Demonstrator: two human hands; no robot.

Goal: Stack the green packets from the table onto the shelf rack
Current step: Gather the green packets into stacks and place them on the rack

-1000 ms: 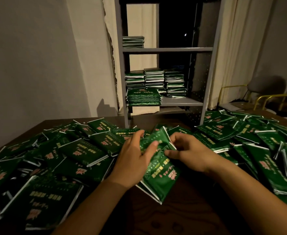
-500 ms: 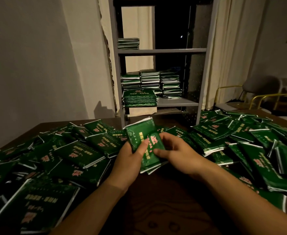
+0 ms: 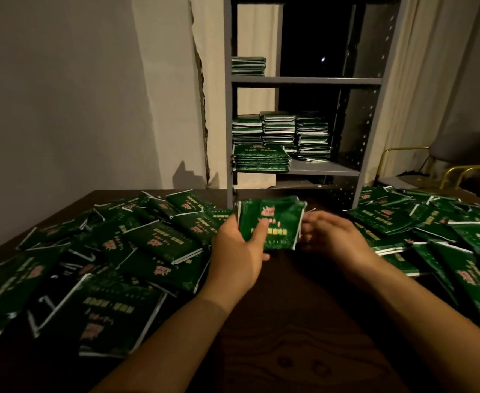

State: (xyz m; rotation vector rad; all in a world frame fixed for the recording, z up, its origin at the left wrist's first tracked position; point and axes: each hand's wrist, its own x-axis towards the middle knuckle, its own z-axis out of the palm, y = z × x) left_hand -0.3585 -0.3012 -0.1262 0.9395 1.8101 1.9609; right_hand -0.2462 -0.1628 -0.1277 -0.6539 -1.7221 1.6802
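Note:
A small bundle of green packets (image 3: 278,222) is held upright above the dark wooden table (image 3: 290,350). My left hand (image 3: 239,251) grips its left side, thumb across the front. My right hand (image 3: 332,236) holds its right edge with curled fingers. Loose green packets lie heaped on the table to the left (image 3: 136,245) and to the right (image 3: 420,222). Behind the table stands the grey shelf rack (image 3: 307,80). Its middle shelf carries several packet stacks (image 3: 278,137), and one short stack (image 3: 248,66) sits on the upper shelf.
A pale wall lies to the left and cream curtains (image 3: 420,80) hang behind the rack. A chair with a yellow metal frame (image 3: 457,168) stands at the right, beyond the table.
The bundle has been lifted higher and turned face-on toward me, squared between both hands. My right hand slid from the front of the packets to their right edge.

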